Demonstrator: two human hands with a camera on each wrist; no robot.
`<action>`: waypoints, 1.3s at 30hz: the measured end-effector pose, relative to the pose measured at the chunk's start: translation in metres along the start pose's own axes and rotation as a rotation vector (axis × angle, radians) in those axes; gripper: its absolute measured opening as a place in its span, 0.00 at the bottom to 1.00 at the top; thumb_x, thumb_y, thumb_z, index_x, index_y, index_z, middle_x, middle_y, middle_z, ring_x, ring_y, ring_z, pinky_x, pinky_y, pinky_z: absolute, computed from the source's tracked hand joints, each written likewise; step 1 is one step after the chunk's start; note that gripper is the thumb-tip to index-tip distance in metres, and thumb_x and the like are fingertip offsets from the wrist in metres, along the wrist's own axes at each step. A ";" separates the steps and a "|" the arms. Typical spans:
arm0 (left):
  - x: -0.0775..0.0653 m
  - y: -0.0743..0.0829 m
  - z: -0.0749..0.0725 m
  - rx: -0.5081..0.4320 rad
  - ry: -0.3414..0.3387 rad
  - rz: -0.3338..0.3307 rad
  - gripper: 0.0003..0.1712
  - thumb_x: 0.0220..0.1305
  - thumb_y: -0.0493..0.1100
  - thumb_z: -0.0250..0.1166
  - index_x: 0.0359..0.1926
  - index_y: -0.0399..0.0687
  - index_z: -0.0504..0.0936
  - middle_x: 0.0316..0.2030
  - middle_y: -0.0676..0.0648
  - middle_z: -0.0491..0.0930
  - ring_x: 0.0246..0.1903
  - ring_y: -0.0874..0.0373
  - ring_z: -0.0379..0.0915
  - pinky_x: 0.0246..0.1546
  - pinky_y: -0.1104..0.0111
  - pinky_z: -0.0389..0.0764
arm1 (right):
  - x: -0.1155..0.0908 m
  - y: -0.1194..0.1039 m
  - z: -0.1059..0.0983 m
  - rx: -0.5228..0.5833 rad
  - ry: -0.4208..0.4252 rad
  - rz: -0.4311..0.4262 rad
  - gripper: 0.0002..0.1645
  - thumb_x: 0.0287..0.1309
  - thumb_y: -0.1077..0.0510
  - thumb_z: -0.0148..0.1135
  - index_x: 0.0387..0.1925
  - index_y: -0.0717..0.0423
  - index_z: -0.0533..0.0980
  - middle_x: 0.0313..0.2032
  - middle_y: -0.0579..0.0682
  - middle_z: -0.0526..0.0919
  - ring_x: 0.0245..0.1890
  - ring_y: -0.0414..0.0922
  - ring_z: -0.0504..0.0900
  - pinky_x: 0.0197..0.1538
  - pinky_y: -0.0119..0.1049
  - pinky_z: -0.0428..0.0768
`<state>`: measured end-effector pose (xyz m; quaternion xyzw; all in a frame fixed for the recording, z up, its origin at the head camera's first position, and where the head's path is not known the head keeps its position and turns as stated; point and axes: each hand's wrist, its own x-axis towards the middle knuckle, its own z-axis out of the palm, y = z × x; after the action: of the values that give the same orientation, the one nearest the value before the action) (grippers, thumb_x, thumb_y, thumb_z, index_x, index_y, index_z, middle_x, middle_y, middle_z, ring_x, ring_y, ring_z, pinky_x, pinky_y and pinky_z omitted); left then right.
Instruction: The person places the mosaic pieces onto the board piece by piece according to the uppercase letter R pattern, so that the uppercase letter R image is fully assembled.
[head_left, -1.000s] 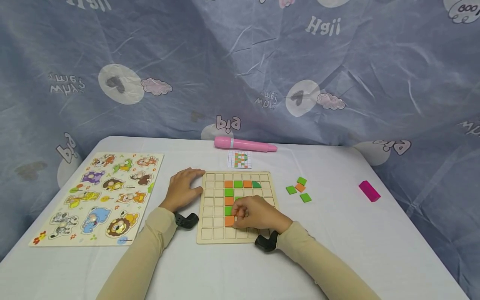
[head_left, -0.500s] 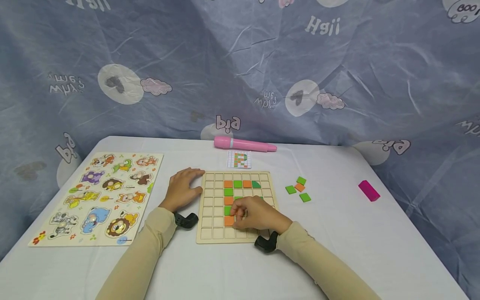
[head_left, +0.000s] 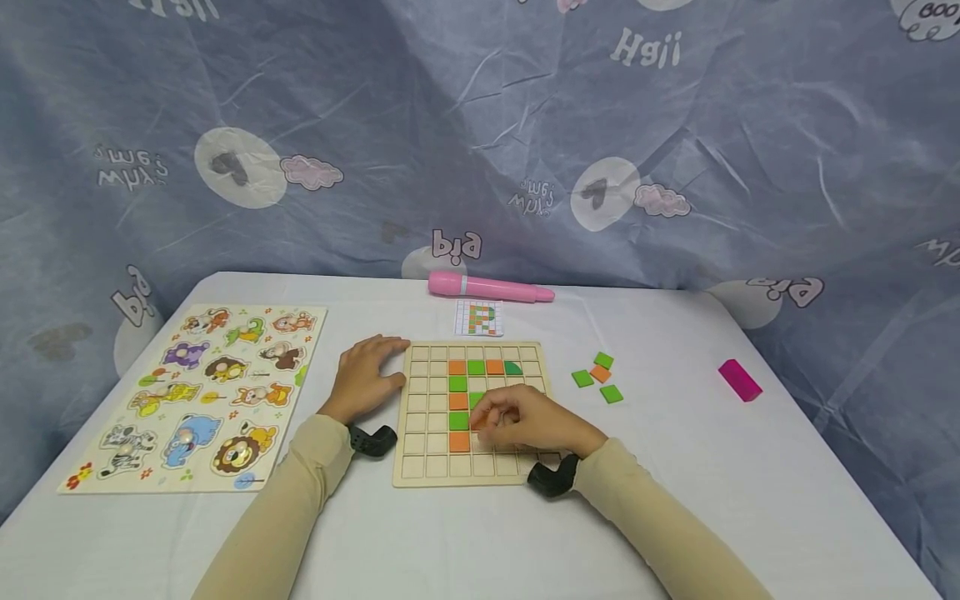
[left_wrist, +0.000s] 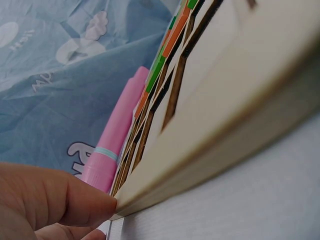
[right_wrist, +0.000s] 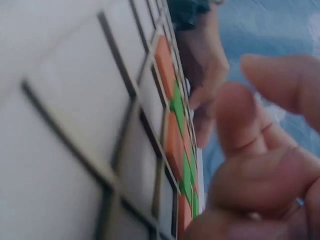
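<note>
A wooden grid board [head_left: 432,471] lies in front of me with orange and green tiles in its cells. My left hand [head_left: 362,382] touches the board's left edge, its fingertips at the far corner; in the left wrist view the thumb [left_wrist: 82,202] meets the rim. Over the board's middle hovers my right hand [head_left: 525,418], fingers loosely bent. No tile shows between thumb and fingers in the right wrist view. An orange tile [right_wrist: 173,145] sits in a cell beside that hand, mostly covered in the head view. A green quarter-round tile [head_left: 513,368] ends the top row of pieces.
Several loose tiles, among them a green tile [head_left: 611,393], lie right of the board. Behind it are a pattern card [head_left: 480,318] and a pink toy microphone [head_left: 487,287]. An animal puzzle [head_left: 191,400] lies left, a magenta block [head_left: 740,380] far right.
My right hand has lifted slightly and shifted right, its fingertips drawing away from the lower tiles. The left hand stays at the board's edge.
</note>
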<state>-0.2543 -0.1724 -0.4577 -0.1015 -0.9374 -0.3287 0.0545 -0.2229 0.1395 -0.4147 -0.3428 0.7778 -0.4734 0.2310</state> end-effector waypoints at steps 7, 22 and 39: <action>0.001 -0.001 0.001 0.000 0.003 0.002 0.36 0.64 0.44 0.64 0.74 0.42 0.77 0.76 0.38 0.72 0.81 0.35 0.54 0.80 0.37 0.48 | -0.018 0.013 -0.026 0.134 0.060 0.048 0.17 0.70 0.64 0.68 0.55 0.71 0.82 0.28 0.42 0.80 0.20 0.35 0.66 0.26 0.26 0.66; -0.001 0.000 0.001 0.010 0.009 0.003 0.36 0.64 0.43 0.64 0.74 0.42 0.77 0.76 0.38 0.72 0.81 0.35 0.55 0.80 0.37 0.50 | -0.066 0.037 -0.080 0.116 0.185 0.146 0.23 0.73 0.64 0.64 0.63 0.74 0.75 0.33 0.48 0.82 0.22 0.38 0.67 0.26 0.30 0.65; -0.001 0.002 0.000 -0.012 0.011 0.002 0.35 0.65 0.43 0.63 0.74 0.41 0.77 0.76 0.38 0.72 0.81 0.35 0.54 0.80 0.38 0.48 | -0.124 0.068 -0.134 0.226 0.323 0.223 0.17 0.76 0.65 0.62 0.61 0.53 0.83 0.36 0.46 0.85 0.24 0.39 0.70 0.28 0.30 0.70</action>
<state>-0.2525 -0.1711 -0.4568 -0.1013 -0.9349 -0.3349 0.0592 -0.2539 0.3318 -0.4117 -0.1462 0.7798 -0.5778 0.1914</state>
